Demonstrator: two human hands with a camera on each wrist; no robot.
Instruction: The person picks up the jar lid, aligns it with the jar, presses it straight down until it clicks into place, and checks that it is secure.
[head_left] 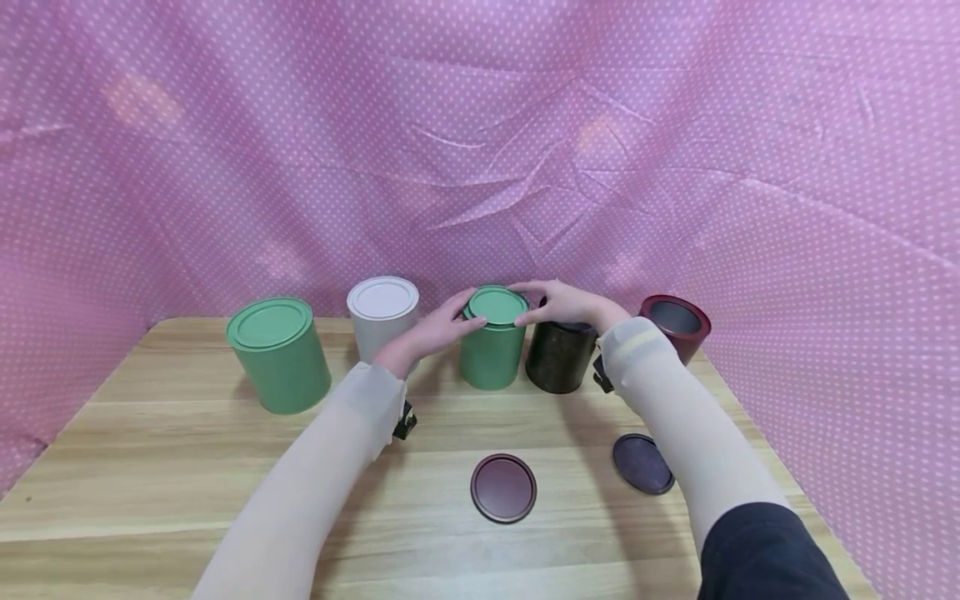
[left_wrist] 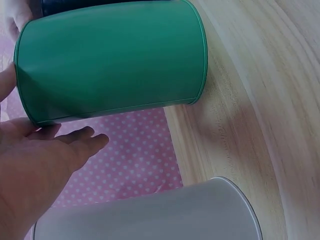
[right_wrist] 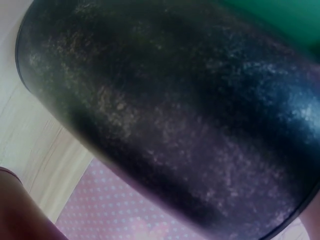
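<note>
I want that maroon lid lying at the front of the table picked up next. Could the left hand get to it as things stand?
Probably yes. The left hand rests on the small green can's lid, holding nothing it couldn't let go. The maroon lid lies flat on bare table nearer the person, with nothing between.

- Large green tin (head_left: 278,354), lid on, far left on wooden table (head_left: 150,467).
- White tin (head_left: 382,317), lidded, just right of it.
- Black tin (head_left: 558,357) right of centre; open maroon tin (head_left: 675,325) beyond it.
- Two dark lids flat near front: one (head_left: 503,487) central, one (head_left: 642,463) further right.
- Pink dotted cloth (head_left: 480,142) behind.
</note>
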